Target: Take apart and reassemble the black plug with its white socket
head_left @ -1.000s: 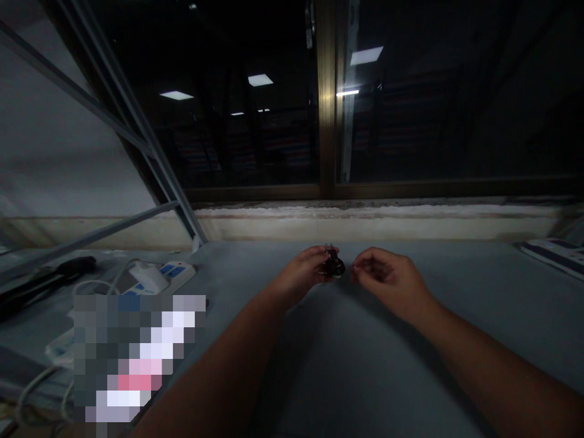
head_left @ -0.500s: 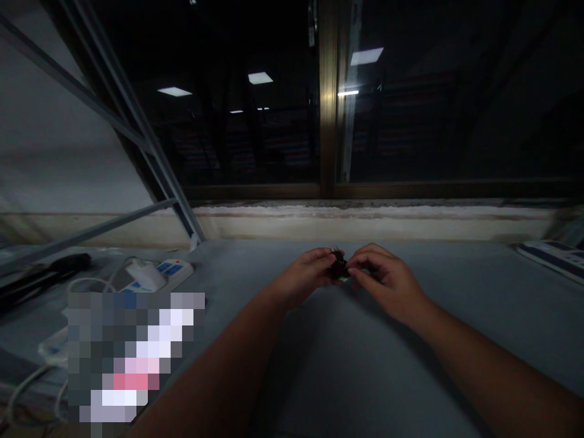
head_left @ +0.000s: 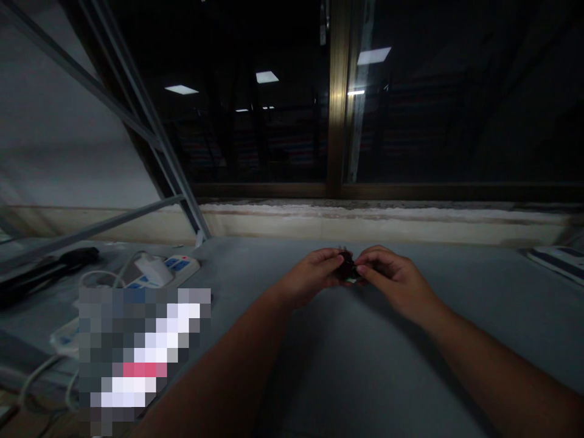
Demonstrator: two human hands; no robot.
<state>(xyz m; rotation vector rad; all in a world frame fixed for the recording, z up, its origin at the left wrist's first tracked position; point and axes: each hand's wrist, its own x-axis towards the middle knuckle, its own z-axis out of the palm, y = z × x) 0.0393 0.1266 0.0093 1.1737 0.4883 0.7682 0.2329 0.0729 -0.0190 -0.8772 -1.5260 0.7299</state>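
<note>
Over the far half of the grey table, a small dark piece with thin pale prongs on top point(head_left: 347, 265) is held between my two hands; it looks like an electrical plug, though the dim light blurs its details. My left hand point(head_left: 314, 274) grips it from the left, thumb across its near face. From the right, my right hand point(head_left: 387, 277) is closed in a pinch, with thumb and forefinger at the piece's right edge. Whatever lies between those fingertips is too small to make out. A light, greenish bit shows at the piece's lower edge.
At left on the table point(head_left: 292, 347) are a power strip point(head_left: 187, 264) with a white adapter point(head_left: 155, 271), cables, a black folded item point(head_left: 68, 261) and a pixelated patch. A grey metal frame point(head_left: 176, 176) rises there. Another strip-like item point(head_left: 554, 261) lies far right. A window stands behind.
The whole view has shifted slightly, so things appear a little further right. Both hands keep their hold around the dark piece, with only slight finger movement.
</note>
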